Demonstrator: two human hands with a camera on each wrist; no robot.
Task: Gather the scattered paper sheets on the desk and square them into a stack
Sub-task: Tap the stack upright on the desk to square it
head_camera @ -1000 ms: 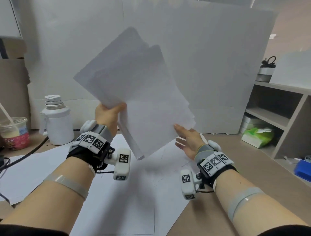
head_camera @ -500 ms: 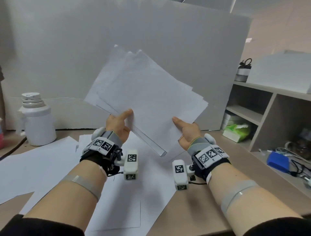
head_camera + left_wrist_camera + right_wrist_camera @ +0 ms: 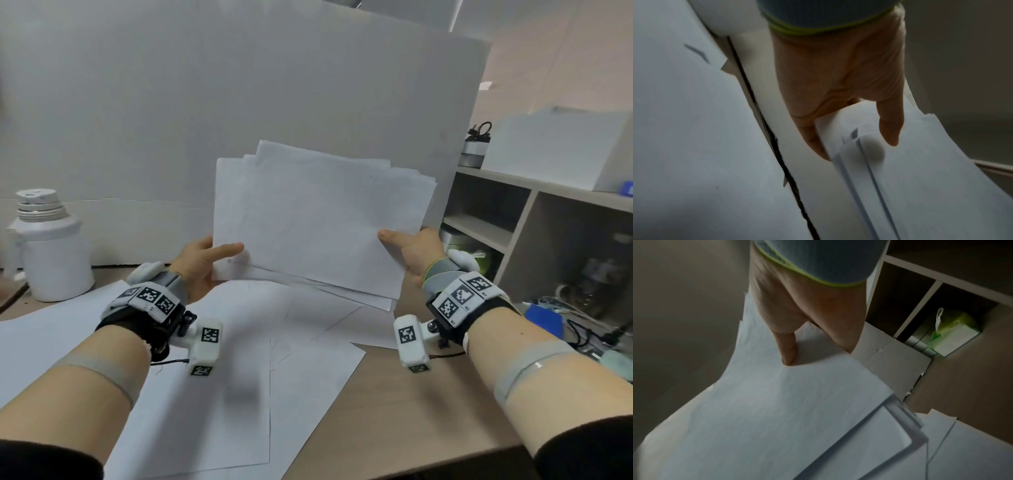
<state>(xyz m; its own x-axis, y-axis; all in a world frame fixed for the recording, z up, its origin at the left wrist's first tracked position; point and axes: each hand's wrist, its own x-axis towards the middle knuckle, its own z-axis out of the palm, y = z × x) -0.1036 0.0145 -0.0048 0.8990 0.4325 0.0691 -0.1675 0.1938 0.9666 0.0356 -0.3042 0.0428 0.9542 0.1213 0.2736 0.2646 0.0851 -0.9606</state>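
Observation:
A bundle of white paper sheets (image 3: 315, 219) stands nearly upright above the desk, its edges fanned and uneven at the top and the bottom right. My left hand (image 3: 202, 263) pinches its lower left corner, thumb in front and fingers behind. My right hand (image 3: 409, 251) pinches the right edge the same way. In the left wrist view the thumb lies on the paper bundle (image 3: 900, 178) and the offset sheet edges show. The right wrist view shows my thumb pressed on the front sheet (image 3: 766, 402). More loose sheets (image 3: 239, 359) lie flat on the desk under the bundle.
A white flask (image 3: 48, 246) stands at the back left. A large white board (image 3: 239, 102) lines the back. A shelf unit (image 3: 534, 222) on the right holds a green tissue pack (image 3: 953, 332) and clutter. Bare brown desk (image 3: 394, 411) runs along the front right.
The bundle has swung from a diagonal tilt to landscape and come lower. My right hand, open beside it a second ago, now pinches its right edge. The head view has turned to the right.

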